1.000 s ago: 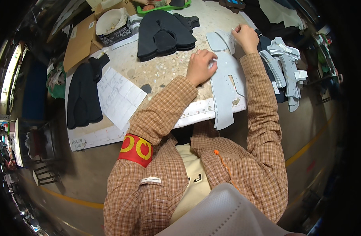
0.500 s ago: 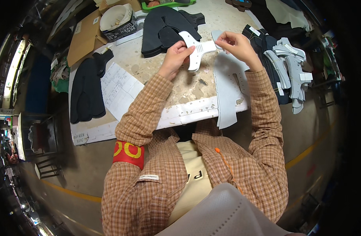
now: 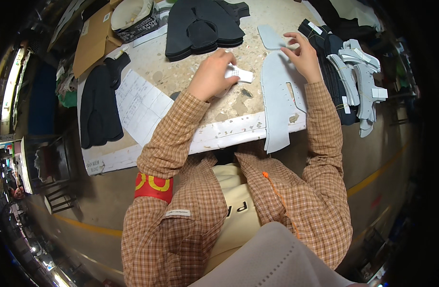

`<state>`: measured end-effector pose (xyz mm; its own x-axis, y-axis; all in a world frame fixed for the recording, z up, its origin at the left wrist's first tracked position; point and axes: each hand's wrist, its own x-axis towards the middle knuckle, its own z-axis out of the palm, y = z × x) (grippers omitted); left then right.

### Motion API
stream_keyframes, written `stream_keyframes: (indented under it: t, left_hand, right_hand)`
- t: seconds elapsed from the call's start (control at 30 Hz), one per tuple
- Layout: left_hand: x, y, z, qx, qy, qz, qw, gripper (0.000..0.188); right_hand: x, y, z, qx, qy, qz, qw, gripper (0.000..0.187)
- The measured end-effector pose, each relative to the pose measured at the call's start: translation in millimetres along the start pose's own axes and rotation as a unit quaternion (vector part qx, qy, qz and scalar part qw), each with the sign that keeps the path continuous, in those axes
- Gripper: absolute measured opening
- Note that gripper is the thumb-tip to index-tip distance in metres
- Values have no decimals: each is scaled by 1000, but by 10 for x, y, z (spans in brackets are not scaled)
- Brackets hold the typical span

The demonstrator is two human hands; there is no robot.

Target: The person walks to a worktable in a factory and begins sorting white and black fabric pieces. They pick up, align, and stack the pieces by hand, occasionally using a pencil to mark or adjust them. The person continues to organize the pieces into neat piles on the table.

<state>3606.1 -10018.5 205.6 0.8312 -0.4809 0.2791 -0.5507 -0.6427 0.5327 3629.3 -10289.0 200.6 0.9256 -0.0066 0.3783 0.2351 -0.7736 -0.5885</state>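
My left hand (image 3: 211, 75) is closed on a small white T-shaped piece (image 3: 244, 76) with small holes, low over the worn tabletop; the fingers hide part of it. My right hand (image 3: 303, 58) has its thumb and fingers apart and holds nothing. It hovers by the right end of a small light grey flat piece (image 3: 269, 37); whether the fingertips touch it I cannot tell. Below that hand lies a long light grey sheet piece (image 3: 275, 95) with a slot, its lower end jutting past the table's near edge.
Black cut pieces are stacked at the back (image 3: 200, 28), with another black stack (image 3: 100, 110) at the left beside a written paper sheet (image 3: 142, 103). Banded grey pieces (image 3: 365, 88) lie at the right on black ones. A cardboard box (image 3: 92, 40) and a basket (image 3: 135, 21) stand at the back left.
My left hand has turned over and brought the white piece lower, nearer the tabletop. My right hand has come away from that piece, moved right and spread its fingers. The view has shifted slightly.
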Motion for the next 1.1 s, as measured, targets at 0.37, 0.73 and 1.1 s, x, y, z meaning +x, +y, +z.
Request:
stream_keyframes:
  t: [0.37,0.73,1.1]
  left_hand:
    - [-5,-45,119,28,-1,46,999,25]
    - [-2,-64,92,26,-13,33,999,21]
    - [33,-84,31,3,1,-9,1000,14]
  right_hand:
    - [-254,-728,438,113,-191,-34,974,37]
    - [-316,-688,467,-33,-52,-122,991,44]
    - [-374,-714,529,68,-147,-68,984,40]
